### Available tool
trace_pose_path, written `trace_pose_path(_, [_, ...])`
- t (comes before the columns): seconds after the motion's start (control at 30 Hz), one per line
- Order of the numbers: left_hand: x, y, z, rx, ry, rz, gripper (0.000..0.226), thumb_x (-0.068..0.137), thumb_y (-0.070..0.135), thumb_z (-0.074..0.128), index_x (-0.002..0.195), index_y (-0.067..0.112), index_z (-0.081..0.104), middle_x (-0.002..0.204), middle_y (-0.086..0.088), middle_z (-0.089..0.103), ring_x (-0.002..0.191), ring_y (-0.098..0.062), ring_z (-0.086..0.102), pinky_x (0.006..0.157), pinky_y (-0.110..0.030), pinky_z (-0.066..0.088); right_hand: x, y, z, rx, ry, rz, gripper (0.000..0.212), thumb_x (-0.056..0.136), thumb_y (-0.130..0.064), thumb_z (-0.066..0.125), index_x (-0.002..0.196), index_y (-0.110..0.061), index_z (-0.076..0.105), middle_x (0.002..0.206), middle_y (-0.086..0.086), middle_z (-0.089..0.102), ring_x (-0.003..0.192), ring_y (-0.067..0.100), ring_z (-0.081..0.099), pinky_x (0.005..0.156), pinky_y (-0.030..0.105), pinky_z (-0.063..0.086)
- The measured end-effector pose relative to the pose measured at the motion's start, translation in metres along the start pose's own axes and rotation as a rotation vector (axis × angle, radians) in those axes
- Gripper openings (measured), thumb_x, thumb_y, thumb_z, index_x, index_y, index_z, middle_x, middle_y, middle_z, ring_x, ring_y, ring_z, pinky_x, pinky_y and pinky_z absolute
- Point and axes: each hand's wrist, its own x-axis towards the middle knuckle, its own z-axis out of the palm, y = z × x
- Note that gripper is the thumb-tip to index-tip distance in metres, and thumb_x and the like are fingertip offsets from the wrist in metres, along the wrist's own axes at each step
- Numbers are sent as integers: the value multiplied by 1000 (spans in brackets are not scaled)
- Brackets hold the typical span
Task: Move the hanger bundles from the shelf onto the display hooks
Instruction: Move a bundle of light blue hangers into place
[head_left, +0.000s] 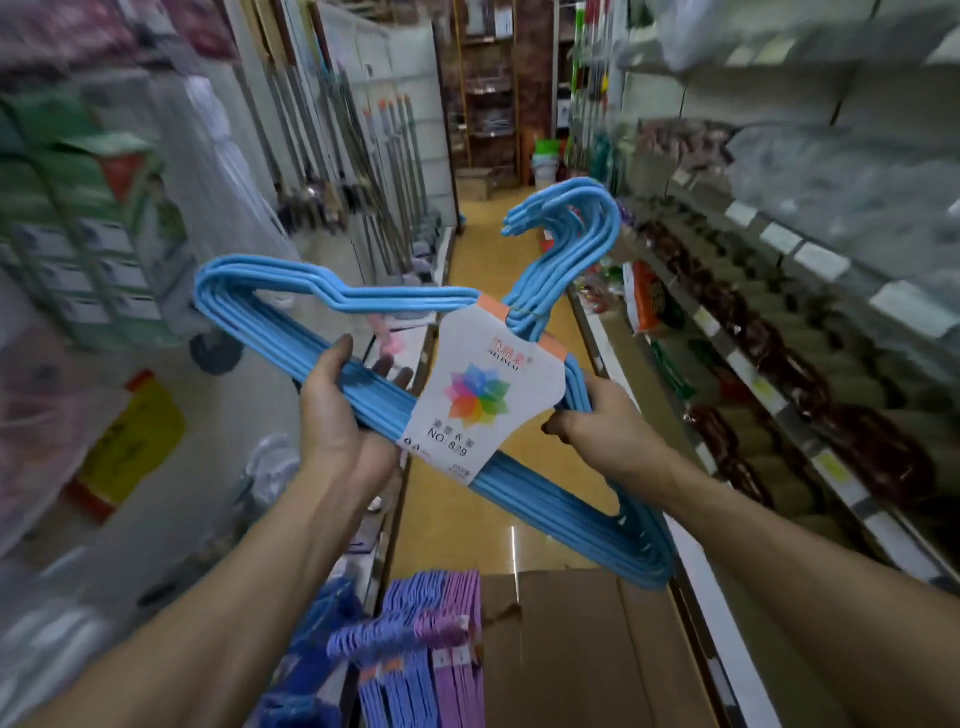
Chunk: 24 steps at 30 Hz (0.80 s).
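A bundle of light blue hangers (270, 306), tied together with a white card label (480, 395) at the neck, is held up in the middle of the aisle, hooks pointing up and away. My left hand (337, 415) grips the bundle's bottom bars on the left side. On the right, my right hand (592, 415) grips the bars just beside the label. Below, several more bundles in purple, pink and blue (421, 654) stand packed together.
A closed cardboard box (587, 654) lies just below my arms, right of the stacked bundles. Shelving with packaged goods (779, 332) lines the right side; boxes and poles (332, 171) line the left. The tan aisle floor (498, 249) runs ahead between them.
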Motion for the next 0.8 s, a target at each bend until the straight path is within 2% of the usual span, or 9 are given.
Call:
trace_pose_path(0.17, [-52, 70, 53, -3, -35, 103, 31, 89, 41, 63, 103, 13, 56, 93, -8, 55, 104, -27, 54, 106, -42, 42, -17, -92, -17, 9, 0, -63, 17, 86, -3, 63, 90, -20, 60, 89, 10, 67, 92, 31, 68, 82, 49, 54])
trace_pose_path(0.3, [-95, 111, 75, -29, -78, 173, 30, 92, 41, 58, 100, 13, 51, 87, -12, 51, 90, -28, 54, 101, -44, 42, -32, -140, -21, 41, -28, -130, 17, 90, -9, 63, 100, -23, 62, 91, 7, 69, 94, 26, 68, 74, 38, 53])
trace_pose_path(0.43, [-131, 144, 82, 1, -27, 237, 38, 85, 43, 66, 105, 14, 52, 91, -11, 50, 86, -28, 56, 92, -43, 49, -44, -175, -20, 65, -75, -194, 19, 90, -9, 64, 97, -27, 65, 88, 4, 71, 92, 28, 69, 68, 32, 52])
trace_pose_path(0.5, [-149, 155, 83, 2, 3, 293, 45, 77, 42, 72, 106, 14, 52, 94, -11, 49, 90, -29, 53, 91, -40, 46, -48, -190, -19, 71, -106, -220, 22, 90, -4, 63, 95, -25, 65, 88, 3, 71, 92, 28, 69, 70, 34, 53])
trace_pose_path(0.57, [-169, 162, 84, -6, 40, 362, 49, 72, 37, 76, 108, 15, 51, 99, -13, 50, 98, -31, 52, 98, -41, 42, -52, -203, -18, 66, -157, -248, 20, 89, -2, 63, 98, -19, 67, 91, 9, 71, 93, 32, 67, 75, 43, 54])
trace_pose_path(0.63, [-191, 167, 85, -27, 57, 415, 40, 74, 33, 74, 103, 16, 53, 94, -11, 53, 94, -31, 56, 99, -40, 44, -55, -213, -17, 71, -227, -290, 19, 88, -2, 63, 99, -16, 67, 93, 15, 70, 91, 35, 66, 76, 47, 53])
trace_pose_path(0.7, [-212, 168, 87, -33, 76, 476, 14, 84, 28, 67, 89, 16, 60, 83, -7, 55, 75, -24, 59, 84, -37, 49, -56, -221, -16, 85, -284, -332, 18, 88, 0, 64, 94, -17, 67, 89, 19, 68, 82, 32, 63, 70, 44, 49])
trace_pose_path(0.73, [-227, 168, 90, -36, 93, 523, 13, 89, 24, 63, 80, 16, 66, 80, -7, 58, 70, -22, 60, 81, -39, 50, -57, -224, -15, 98, -317, -350, 20, 88, 1, 64, 93, -18, 67, 84, 14, 69, 78, 26, 62, 68, 39, 48])
trace_pose_path(0.8, [-246, 171, 83, -21, 139, 589, 16, 89, 21, 62, 82, 14, 74, 89, -12, 63, 80, -26, 63, 94, -45, 50, -59, -232, -9, 127, -375, -388, 22, 88, 1, 66, 97, -19, 67, 79, 0, 71, 75, 16, 65, 63, 29, 49])
